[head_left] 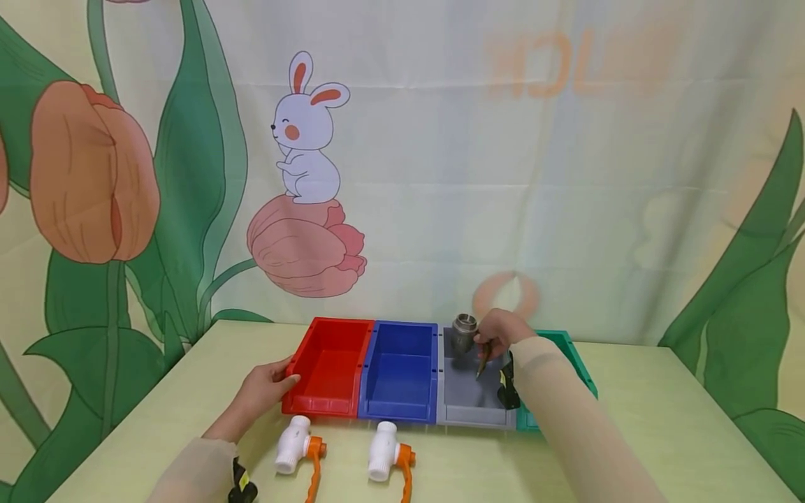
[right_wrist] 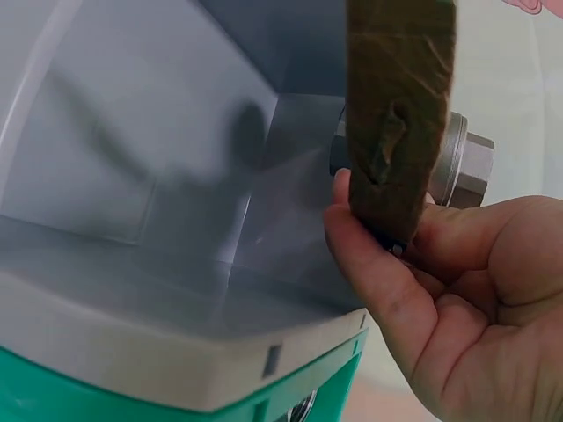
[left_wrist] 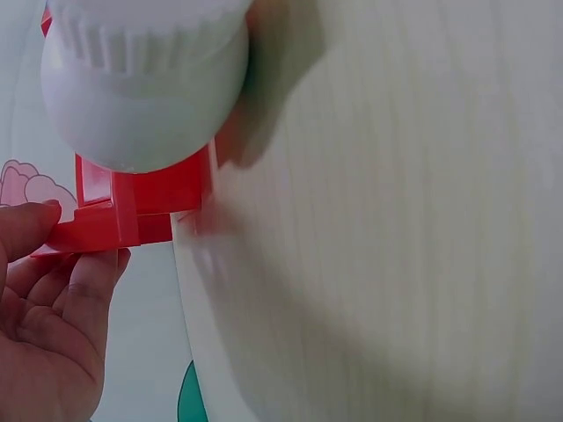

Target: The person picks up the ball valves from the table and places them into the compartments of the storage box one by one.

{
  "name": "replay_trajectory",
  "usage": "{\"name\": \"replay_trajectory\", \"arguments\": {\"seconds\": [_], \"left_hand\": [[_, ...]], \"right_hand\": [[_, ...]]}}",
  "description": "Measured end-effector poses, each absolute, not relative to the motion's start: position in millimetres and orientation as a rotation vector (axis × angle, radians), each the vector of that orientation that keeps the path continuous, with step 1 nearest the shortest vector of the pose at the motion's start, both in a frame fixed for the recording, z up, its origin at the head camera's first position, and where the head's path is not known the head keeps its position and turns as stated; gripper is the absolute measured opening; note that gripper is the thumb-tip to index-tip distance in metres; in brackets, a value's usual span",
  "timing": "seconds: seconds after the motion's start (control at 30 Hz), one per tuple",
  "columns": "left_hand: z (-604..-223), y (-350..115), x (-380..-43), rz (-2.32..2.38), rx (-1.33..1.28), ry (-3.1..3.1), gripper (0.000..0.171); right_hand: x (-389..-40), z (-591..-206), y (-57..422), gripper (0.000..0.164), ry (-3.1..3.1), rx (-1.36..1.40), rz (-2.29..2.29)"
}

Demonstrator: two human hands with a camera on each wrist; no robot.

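My right hand [head_left: 503, 332] pinches a metal ball valve [head_left: 464, 334] by its long brown lever [right_wrist: 400, 97]. The valve is over the back of the grey bin [head_left: 478, 395], its hex end [right_wrist: 473, 171] showing behind my fingers in the right wrist view. At the left end of the row, my left hand [head_left: 267, 385] grips the side wall of the red bin [head_left: 295, 370], thumb on one side of the rim [left_wrist: 88, 230] and fingers on the other. In front of the bins lie two white plastic ball valves with orange levers, one on the left [head_left: 293, 445] and one on the right [head_left: 382, 450].
The blue bin [head_left: 402, 377] stands between the red and grey ones. A green bin [head_left: 569, 349] adjoins the grey one, partly behind my right forearm, with something shiny inside. A curtain [head_left: 409, 230] printed with tulips and a rabbit hangs behind the pale table [head_left: 648, 412].
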State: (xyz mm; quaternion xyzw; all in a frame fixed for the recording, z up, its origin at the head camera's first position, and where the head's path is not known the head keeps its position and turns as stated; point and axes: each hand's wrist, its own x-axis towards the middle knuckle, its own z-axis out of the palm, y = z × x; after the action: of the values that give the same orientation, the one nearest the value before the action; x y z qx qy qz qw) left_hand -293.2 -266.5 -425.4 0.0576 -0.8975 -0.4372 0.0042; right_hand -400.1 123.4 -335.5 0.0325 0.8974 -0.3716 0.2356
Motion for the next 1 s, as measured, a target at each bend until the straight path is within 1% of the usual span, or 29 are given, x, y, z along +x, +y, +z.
{"name": "replay_trajectory", "arguments": {"seconds": [0.37, 0.7, 1.0], "left_hand": [[-422.7, -266.4, -294.3, -1.377, 0.176, -2.812, 0.058], [-423.4, -266.5, -293.2, -1.38, 0.168, -2.81, 0.056], [-424.7, -265.9, -291.8, -1.366, 0.165, -2.812, 0.057]], "right_hand": [[-413.6, -345.7, 122.7, 0.028, 2.385, 0.162, -1.05], [-408.2, -348.1, 121.6, 0.022, 2.418, 0.126, -1.059], [-406.4, -351.5, 120.3, 0.021, 2.395, 0.129, -1.078]]}}
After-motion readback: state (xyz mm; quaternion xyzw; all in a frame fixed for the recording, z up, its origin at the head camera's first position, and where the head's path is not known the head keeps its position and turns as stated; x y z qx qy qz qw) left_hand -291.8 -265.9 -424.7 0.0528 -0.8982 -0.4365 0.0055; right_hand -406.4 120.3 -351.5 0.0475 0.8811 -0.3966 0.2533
